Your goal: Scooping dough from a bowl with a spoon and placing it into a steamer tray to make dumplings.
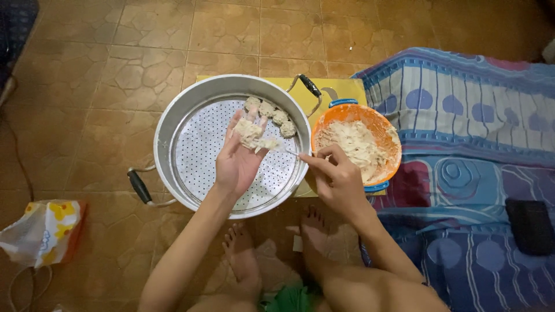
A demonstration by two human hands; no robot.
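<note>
Brown tiled floor (144, 52): over a round perforated metal steamer tray (196, 144), the left hand (240, 156) lies open, cradling pale dough (252, 134). The right hand (335, 176) pinches a thin utensil (292, 152) beside the orange plastic bowl (388, 130).

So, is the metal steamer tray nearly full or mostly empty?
Mostly empty. Only a few dough balls sit at the far edge of the steamer tray; the remaining perforated surface is bare.
</note>
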